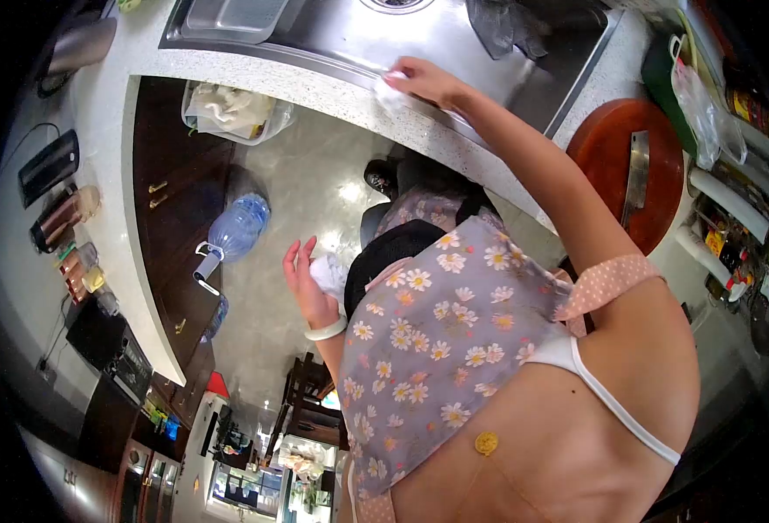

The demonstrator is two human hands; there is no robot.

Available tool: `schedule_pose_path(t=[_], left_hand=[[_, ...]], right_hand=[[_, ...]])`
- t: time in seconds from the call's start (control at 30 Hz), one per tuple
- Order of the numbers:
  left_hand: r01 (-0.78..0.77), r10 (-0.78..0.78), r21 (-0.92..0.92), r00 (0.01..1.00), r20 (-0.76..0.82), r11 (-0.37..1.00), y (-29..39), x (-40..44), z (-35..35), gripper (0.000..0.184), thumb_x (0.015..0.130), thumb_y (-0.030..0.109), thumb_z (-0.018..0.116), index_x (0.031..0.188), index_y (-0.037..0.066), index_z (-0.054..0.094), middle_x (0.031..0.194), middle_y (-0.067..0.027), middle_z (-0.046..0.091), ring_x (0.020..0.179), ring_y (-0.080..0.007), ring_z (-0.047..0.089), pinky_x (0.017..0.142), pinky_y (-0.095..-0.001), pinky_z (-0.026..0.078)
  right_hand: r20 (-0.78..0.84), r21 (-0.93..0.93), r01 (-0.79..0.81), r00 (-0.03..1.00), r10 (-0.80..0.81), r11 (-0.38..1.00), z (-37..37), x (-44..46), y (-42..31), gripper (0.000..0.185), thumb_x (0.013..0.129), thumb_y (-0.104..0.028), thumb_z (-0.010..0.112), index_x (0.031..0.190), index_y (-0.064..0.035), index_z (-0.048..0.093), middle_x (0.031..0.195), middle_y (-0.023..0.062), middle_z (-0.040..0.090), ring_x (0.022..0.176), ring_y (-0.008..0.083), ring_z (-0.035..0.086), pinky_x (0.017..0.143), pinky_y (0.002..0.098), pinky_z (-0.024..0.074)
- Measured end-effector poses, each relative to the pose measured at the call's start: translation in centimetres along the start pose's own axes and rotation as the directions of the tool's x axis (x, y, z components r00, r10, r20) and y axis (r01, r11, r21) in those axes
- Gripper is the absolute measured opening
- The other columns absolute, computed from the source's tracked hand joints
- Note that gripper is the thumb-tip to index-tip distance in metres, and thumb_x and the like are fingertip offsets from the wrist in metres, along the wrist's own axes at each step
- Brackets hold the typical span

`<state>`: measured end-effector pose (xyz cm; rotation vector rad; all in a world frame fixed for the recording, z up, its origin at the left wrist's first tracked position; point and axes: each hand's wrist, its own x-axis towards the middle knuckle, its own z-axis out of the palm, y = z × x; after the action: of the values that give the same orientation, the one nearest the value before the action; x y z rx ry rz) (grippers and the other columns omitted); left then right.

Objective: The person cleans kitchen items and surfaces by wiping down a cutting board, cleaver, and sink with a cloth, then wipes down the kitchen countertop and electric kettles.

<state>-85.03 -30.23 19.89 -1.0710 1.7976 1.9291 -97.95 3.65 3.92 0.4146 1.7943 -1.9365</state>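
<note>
At the sink's front edge, my right hand (428,80) is closed on a crumpled white cloth or tissue (390,92), which rests against the speckled counter edge (315,85). Below the counter, in front of my body, my left hand (308,283) is raised over the floor with its fingers apart. Beside its palm shows a crumpled white thing (330,275); I cannot tell whether the hand touches it. The metal sink (349,44) lies just beyond my right hand, with a dark grey cloth (506,26) inside.
A round wooden board (598,144) bears a cleaver (636,174) on the counter at right. A metal tray (236,17) sits at the sink's left. On the floor are a large blue water bottle (240,227) and a lined bin (271,122). Dark cabinets (175,157) stand at left.
</note>
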Motion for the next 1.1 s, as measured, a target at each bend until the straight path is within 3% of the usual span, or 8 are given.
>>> schedule_pose_path(t=[0.33, 0.47, 0.6, 0.7, 0.83, 0.97, 1.07, 1.1], left_hand=[[0.014, -0.014, 0.061, 1.000, 0.006, 0.998, 0.2, -0.3, 0.9, 0.030, 0.095, 0.018, 0.047, 0.122, 0.005, 0.043, 0.120, -0.0137, 0.055, 0.087, -0.0195, 0.058, 0.070, -0.0318, 0.051], [0.002, -0.003, 0.022, 1.000, 0.018, 1.000, 0.9, 0.7, 2.4, 0.028, 0.094, 0.017, 0.049, 0.120, 0.006, 0.045, 0.114, -0.0132, 0.057, 0.085, -0.0185, 0.057, 0.070, -0.0311, 0.049], [0.008, -0.008, 0.038, 1.000, 0.007, 0.999, 0.0, 1.5, 1.7, 0.028, 0.094, 0.017, 0.049, 0.119, 0.007, 0.045, 0.115, -0.0128, 0.057, 0.083, -0.0173, 0.056, 0.069, -0.0306, 0.049], [0.037, -0.035, 0.042, 0.998, -0.046, 0.998, -0.3, 1.1, 1.2, 0.027, 0.094, 0.017, 0.049, 0.119, 0.007, 0.046, 0.114, -0.0120, 0.057, 0.081, -0.0154, 0.054, 0.068, -0.0300, 0.049], [0.021, -0.019, 0.015, 0.991, -0.130, 1.000, -0.2, -0.3, 0.0, 0.028, 0.093, 0.017, 0.050, 0.119, 0.007, 0.046, 0.114, -0.0107, 0.058, 0.079, -0.0143, 0.052, 0.067, -0.0297, 0.048], [-0.012, 0.018, 0.043, 0.988, -0.154, 0.999, -0.4, -1.3, -1.0, 0.033, 0.094, 0.019, 0.049, 0.122, 0.004, 0.045, 0.118, -0.0116, 0.056, 0.088, -0.0167, 0.054, 0.074, -0.0310, 0.048], [-0.037, 0.042, 0.048, 0.992, -0.123, 0.998, -0.4, -1.4, -0.8, 0.034, 0.095, 0.020, 0.048, 0.124, 0.002, 0.044, 0.120, -0.0125, 0.055, 0.093, -0.0182, 0.055, 0.078, -0.0314, 0.048], [-0.045, 0.050, 0.054, 0.993, -0.106, 0.998, -0.1, -1.5, -0.3, 0.034, 0.095, 0.020, 0.048, 0.123, 0.002, 0.044, 0.120, -0.0126, 0.055, 0.093, -0.0183, 0.055, 0.078, -0.0313, 0.048]], right_hand=[[-0.019, -0.403, 0.315, 0.936, -0.352, 0.859, 2.1, 6.8, -0.4, 0.034, 0.082, -0.027, 0.057, 0.102, 0.0002, 0.061, 0.090, 0.0175, 0.064, 0.080, 0.0252, 0.061, 0.072, 0.0356, 0.0476], [0.068, -0.372, -0.015, 0.997, 0.043, 0.928, -4.0, -7.2, 0.6, 0.028, 0.088, -0.020, 0.052, 0.109, -0.0025, 0.060, 0.090, 0.0135, 0.064, 0.082, 0.0211, 0.060, 0.074, 0.0352, 0.0471], [-0.063, -0.298, -0.116, 0.993, 0.101, 0.948, -6.3, -12.8, 4.9, 0.025, 0.089, -0.021, 0.058, 0.108, -0.0046, 0.062, 0.087, 0.0062, 0.063, 0.081, 0.0125, 0.058, 0.073, 0.0281, 0.0457], [-0.078, -0.178, -0.083, 0.994, 0.070, 0.981, -3.8, -8.6, 2.3, 0.021, 0.084, -0.019, 0.058, 0.099, -0.0039, 0.064, 0.080, 0.0110, 0.065, 0.073, 0.0183, 0.060, 0.068, 0.0328, 0.0473], [-0.141, -0.490, 0.234, 0.929, -0.341, 0.840, 2.4, 4.7, -0.9, 0.024, 0.082, -0.026, 0.056, 0.091, -0.0049, 0.062, 0.083, 0.0148, 0.064, 0.077, 0.0275, 0.063, 0.070, 0.0407, 0.0480], [-0.153, -0.530, 0.186, 0.939, -0.309, 0.827, 6.4, 14.8, -4.5, 0.023, 0.083, -0.022, 0.055, 0.094, -0.0041, 0.064, 0.087, 0.0159, 0.065, 0.079, 0.0300, 0.063, 0.073, 0.0375, 0.0490], [-0.087, -0.458, 0.164, 0.970, -0.228, 0.874, 7.4, 20.4, -1.4, 0.030, 0.079, -0.032, 0.064, 0.102, -0.0117, 0.068, 0.136, 0.0063, 0.046, 0.117, 0.0343, 0.049, 0.084, 0.0446, 0.0477], [-0.091, -0.518, 0.214, 0.949, -0.301, 0.829, 6.7, 18.7, -0.6, 0.027, 0.081, -0.028, 0.060, 0.100, -0.0091, 0.066, 0.118, 0.0093, 0.052, 0.103, 0.0323, 0.053, 0.079, 0.0423, 0.0481]])
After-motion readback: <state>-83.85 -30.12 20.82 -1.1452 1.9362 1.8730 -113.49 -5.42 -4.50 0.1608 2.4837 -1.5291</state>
